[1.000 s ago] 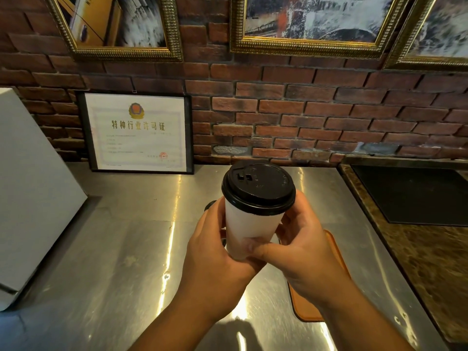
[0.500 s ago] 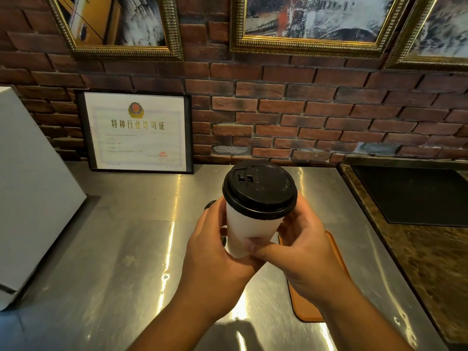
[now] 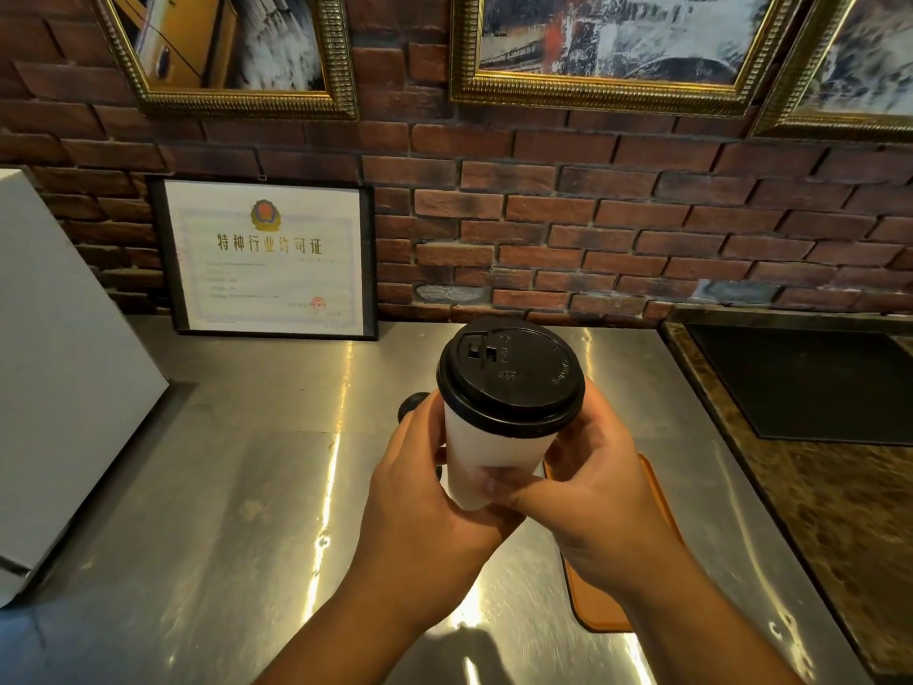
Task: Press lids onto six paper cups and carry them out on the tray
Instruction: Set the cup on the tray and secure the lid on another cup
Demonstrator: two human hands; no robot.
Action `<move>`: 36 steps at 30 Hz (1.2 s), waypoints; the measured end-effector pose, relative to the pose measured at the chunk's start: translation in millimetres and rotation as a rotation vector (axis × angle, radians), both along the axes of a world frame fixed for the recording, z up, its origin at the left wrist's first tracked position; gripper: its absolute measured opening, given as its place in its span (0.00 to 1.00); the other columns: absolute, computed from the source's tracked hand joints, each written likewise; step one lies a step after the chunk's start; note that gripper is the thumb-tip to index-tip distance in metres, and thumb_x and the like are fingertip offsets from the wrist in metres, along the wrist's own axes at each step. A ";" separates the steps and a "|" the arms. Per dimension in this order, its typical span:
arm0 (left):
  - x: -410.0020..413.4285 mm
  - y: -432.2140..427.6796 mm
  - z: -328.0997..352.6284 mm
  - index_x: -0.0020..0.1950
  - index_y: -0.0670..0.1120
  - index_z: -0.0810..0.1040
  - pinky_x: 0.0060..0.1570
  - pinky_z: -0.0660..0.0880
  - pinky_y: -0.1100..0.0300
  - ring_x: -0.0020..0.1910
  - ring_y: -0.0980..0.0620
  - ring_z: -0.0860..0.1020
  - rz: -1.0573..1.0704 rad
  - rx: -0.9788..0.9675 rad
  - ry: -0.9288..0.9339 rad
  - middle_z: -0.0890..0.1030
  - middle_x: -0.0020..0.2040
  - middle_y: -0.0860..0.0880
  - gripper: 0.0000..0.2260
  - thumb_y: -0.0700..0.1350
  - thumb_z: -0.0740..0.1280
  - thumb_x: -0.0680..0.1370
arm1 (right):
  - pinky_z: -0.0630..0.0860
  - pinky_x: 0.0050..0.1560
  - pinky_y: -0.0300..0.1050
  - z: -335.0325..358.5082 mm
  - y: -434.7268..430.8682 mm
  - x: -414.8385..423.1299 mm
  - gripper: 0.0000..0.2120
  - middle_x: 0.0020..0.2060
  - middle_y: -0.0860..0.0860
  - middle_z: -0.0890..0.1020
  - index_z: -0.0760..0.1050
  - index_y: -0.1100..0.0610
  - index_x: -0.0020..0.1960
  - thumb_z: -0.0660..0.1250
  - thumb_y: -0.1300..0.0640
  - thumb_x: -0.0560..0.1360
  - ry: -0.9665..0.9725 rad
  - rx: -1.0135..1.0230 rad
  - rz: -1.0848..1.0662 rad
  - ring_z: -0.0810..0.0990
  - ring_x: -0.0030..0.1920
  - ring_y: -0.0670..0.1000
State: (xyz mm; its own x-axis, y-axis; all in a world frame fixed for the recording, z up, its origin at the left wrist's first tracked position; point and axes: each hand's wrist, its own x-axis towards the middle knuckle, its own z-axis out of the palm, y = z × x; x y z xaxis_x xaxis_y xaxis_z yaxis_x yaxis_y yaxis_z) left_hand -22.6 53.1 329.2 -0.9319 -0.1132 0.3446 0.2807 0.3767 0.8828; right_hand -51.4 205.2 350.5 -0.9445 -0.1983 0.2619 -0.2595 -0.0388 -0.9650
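Both hands grasp one white paper cup (image 3: 486, 457) and hold it up above the steel table (image 3: 222, 487): the left hand (image 3: 425, 506) wraps its side, the right hand (image 3: 593, 501) curls round it with the thumb across the front. A black lid (image 3: 511, 375) sits on the cup. An orange tray (image 3: 657, 491) lies on the table beneath the right hand.

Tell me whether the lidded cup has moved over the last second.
No. The cup stays just right of the framed certificate, its lid only a touch lower.
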 end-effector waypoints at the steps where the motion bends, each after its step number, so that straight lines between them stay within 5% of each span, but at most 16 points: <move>1: -0.1 -0.3 -0.6 0.64 0.71 0.71 0.46 0.68 0.85 0.61 0.77 0.74 0.000 -0.002 -0.005 0.74 0.58 0.82 0.32 0.69 0.74 0.61 | 0.82 0.50 0.32 -0.1 0.0 0.0 0.46 0.60 0.36 0.85 0.77 0.24 0.59 0.83 0.72 0.62 0.000 0.007 -0.005 0.82 0.64 0.39; 6: 1.0 -1.2 2.3 0.63 0.83 0.66 0.47 0.72 0.82 0.61 0.70 0.77 -0.004 0.002 -0.005 0.78 0.60 0.76 0.33 0.70 0.76 0.62 | 0.82 0.51 0.33 1.2 -1.7 0.5 0.43 0.60 0.37 0.85 0.77 0.25 0.59 0.85 0.64 0.59 0.015 0.008 -0.012 0.82 0.63 0.39; 12: 1.3 -2.1 4.1 0.64 0.83 0.66 0.49 0.74 0.79 0.63 0.67 0.78 -0.019 -0.004 0.037 0.79 0.60 0.73 0.34 0.66 0.77 0.63 | 0.83 0.54 0.37 1.8 -2.1 0.3 0.42 0.62 0.40 0.84 0.77 0.31 0.65 0.86 0.61 0.59 0.013 -0.010 0.020 0.82 0.65 0.43; 22: -0.7 -3.1 -3.3 0.63 0.80 0.70 0.42 0.67 0.86 0.60 0.82 0.72 -0.007 0.015 0.003 0.72 0.55 0.87 0.34 0.62 0.79 0.62 | 0.83 0.52 0.35 0.5 -5.0 1.9 0.40 0.61 0.38 0.85 0.77 0.30 0.64 0.85 0.58 0.59 0.029 0.000 0.034 0.83 0.64 0.41; 27: 0.4 -6.4 1.9 0.65 0.84 0.65 0.46 0.71 0.83 0.63 0.73 0.76 -0.022 0.015 0.023 0.77 0.61 0.77 0.36 0.66 0.77 0.63 | 0.84 0.54 0.38 0.6 -2.9 -0.6 0.41 0.62 0.41 0.85 0.78 0.33 0.64 0.84 0.65 0.61 0.021 0.004 0.010 0.83 0.65 0.44; 31: -2.7 -5.0 2.0 0.63 0.87 0.63 0.45 0.68 0.85 0.62 0.78 0.73 0.002 0.023 0.000 0.74 0.58 0.83 0.33 0.70 0.73 0.62 | 0.83 0.53 0.36 -0.7 -4.9 -1.5 0.42 0.62 0.39 0.84 0.77 0.30 0.63 0.85 0.61 0.59 0.019 -0.001 -0.009 0.82 0.65 0.41; 36: -4.2 -6.1 -5.6 0.63 0.69 0.72 0.45 0.72 0.82 0.64 0.67 0.78 -0.008 0.088 -0.062 0.80 0.56 0.74 0.30 0.70 0.74 0.63 | 0.84 0.55 0.38 1.2 -4.2 -2.0 0.43 0.62 0.41 0.85 0.78 0.31 0.65 0.83 0.66 0.61 0.010 0.008 0.009 0.83 0.65 0.44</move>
State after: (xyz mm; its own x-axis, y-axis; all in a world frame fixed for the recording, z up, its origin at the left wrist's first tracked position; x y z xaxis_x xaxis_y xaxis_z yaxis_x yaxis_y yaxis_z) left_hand -26.8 47.1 323.7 -0.9522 -0.1333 0.2750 0.2269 0.2945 0.9283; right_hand -53.4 201.0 351.7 -0.9400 -0.2086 0.2699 -0.2688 -0.0338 -0.9626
